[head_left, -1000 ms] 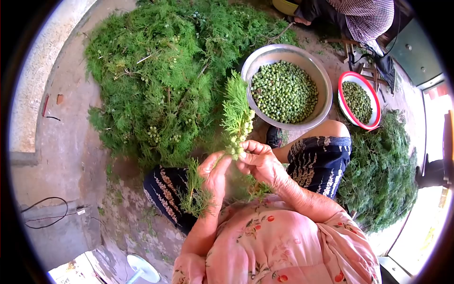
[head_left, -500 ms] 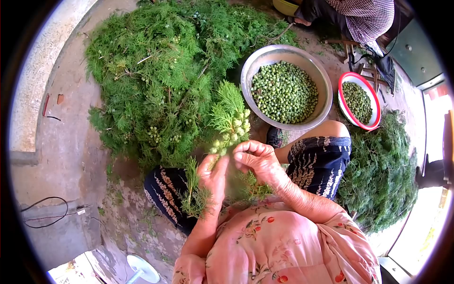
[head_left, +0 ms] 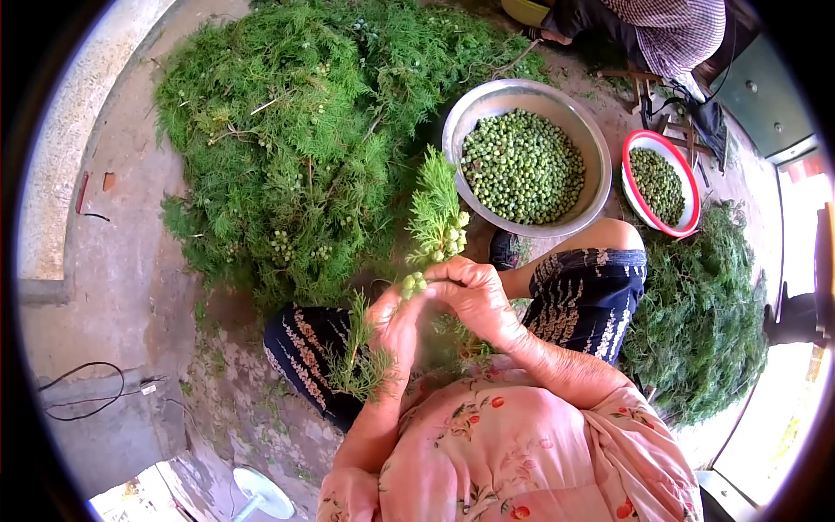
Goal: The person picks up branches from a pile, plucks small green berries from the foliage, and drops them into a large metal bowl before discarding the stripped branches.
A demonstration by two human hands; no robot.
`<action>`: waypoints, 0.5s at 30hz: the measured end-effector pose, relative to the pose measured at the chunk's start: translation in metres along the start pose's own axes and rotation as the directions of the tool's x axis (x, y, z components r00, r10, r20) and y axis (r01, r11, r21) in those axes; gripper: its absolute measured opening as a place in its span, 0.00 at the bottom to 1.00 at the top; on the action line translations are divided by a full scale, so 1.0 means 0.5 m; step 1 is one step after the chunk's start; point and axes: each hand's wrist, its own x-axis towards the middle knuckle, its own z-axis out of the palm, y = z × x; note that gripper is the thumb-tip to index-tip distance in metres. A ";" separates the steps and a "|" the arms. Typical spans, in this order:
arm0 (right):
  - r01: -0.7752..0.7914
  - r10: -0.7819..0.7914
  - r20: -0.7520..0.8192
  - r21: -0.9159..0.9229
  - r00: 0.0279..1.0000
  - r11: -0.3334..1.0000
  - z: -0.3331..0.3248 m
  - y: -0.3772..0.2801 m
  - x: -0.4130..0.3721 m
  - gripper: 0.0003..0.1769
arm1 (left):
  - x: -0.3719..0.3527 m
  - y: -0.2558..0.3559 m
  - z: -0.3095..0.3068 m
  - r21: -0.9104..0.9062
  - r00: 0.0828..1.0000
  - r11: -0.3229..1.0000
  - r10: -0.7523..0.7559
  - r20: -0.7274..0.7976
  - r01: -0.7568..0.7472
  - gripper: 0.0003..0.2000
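Note:
My right hand (head_left: 478,296) pinches the lower stem of a leafy green sprig (head_left: 433,209) with pale green cones, which points up and away from me. Close beside it, my left hand (head_left: 396,322) has its fingertips closed on a small cluster of green cones (head_left: 413,284). A second small sprig (head_left: 357,355) lies against the left palm and wrist. Past my hands stands a metal basin (head_left: 597,187) holding many green cones. A large heap of cut green branches (head_left: 278,148) lies at the upper left.
A red-rimmed white bowl (head_left: 693,193) of cones stands right of the basin, above another branch pile (head_left: 696,322). A person in a checked shirt (head_left: 674,30) sits at the top right near a wooden stool (head_left: 639,87). A cable (head_left: 113,383) lies on the left.
The sprig in my right hand has shifted slightly right and turned more upright. The cone cluster at my left fingertips now shows apart from the sprig's upper cones.

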 end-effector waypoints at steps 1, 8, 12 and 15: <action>-0.059 0.056 0.048 0.053 0.997 0.997 -0.006 -0.002 0.002 0.07 | 0.002 0.001 0.001 -0.067 1.000 0.998 -0.007 -0.013 0.006 0.08; -0.248 0.196 0.165 0.412 0.967 0.877 -0.022 -0.022 -0.002 0.09 | 0.005 -0.033 -0.001 -0.021 0.986 0.985 0.169 0.017 -0.168 0.09; -0.296 0.249 0.167 0.395 0.954 0.870 -0.020 -0.023 -0.005 0.13 | -0.004 -0.011 -0.006 0.186 0.985 0.969 0.150 0.090 -0.165 0.11; -0.295 0.235 0.207 0.332 0.950 0.896 -0.024 -0.014 -0.005 0.23 | -0.011 -0.006 0.001 0.147 0.954 0.948 0.262 0.149 -0.283 0.11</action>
